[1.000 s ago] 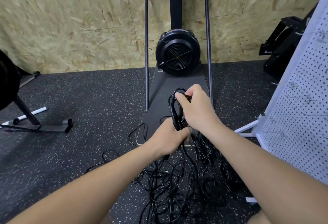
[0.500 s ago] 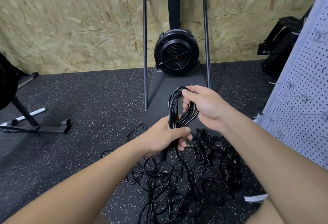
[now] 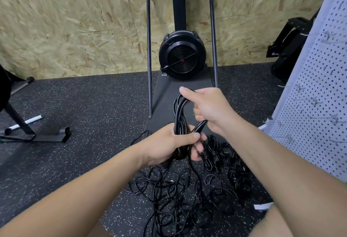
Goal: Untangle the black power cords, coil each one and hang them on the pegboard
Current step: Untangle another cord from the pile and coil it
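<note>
Coiling of one black power cord under way above the floor tangle.

Left hand (image 3: 169, 146) clamped round coil (image 3: 180, 116) base to keep loops gathered; right hand (image 3: 208, 109) pinching loose end for wrapping; tangled cords (image 3: 178, 195) below coil, pegboard (image 3: 323, 94) right of coil.

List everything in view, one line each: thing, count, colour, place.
coiled cord: one, black, held upright between both hands
loose cords: tangled pile, black, floor below the hands
bundled cords: several, black, floor right of the pile
pegboard: one, white, right edge
fan machine: one, black, against the wall
chipboard wall: tan, behind
floor: black, speckled
left hand: grips the coil's lower end
right hand: holds its top
</note>
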`<state>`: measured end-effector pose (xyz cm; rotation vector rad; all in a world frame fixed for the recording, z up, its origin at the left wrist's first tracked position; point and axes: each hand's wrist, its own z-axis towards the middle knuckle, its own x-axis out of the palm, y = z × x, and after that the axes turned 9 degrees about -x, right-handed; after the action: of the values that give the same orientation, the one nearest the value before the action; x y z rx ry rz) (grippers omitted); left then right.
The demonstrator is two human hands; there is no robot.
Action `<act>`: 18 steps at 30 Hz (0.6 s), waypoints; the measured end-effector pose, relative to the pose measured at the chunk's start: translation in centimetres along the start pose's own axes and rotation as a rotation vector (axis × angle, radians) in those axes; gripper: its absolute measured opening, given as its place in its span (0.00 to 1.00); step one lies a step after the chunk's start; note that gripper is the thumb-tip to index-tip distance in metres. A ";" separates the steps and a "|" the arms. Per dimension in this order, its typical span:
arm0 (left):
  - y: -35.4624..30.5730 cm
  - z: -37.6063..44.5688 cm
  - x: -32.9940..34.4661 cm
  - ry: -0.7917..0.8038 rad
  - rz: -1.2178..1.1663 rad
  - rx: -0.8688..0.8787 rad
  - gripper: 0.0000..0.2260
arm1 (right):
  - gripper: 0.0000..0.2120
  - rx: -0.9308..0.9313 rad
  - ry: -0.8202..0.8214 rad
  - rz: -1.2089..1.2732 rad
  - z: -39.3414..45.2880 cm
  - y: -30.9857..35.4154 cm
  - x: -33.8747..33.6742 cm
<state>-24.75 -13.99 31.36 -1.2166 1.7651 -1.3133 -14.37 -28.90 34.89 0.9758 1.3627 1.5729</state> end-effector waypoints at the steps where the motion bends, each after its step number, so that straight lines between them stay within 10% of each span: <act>1: -0.2 -0.1 -0.1 0.033 -0.034 -0.016 0.15 | 0.25 0.005 0.021 0.043 0.1 0.2 0.0; 13: 0.2 1.3 -1.1 -0.276 -0.212 0.067 0.09 | 0.29 0.130 0.130 0.133 0.3 -2.9 -0.5; 18: -0.7 2.3 -3.6 -0.422 -0.358 0.171 0.11 | 0.13 0.281 0.513 -0.275 -1.4 -5.7 -0.3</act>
<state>-21.14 -11.59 31.13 -1.6208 1.1522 -1.2509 -15.00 -29.24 29.03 0.5183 2.0201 1.4993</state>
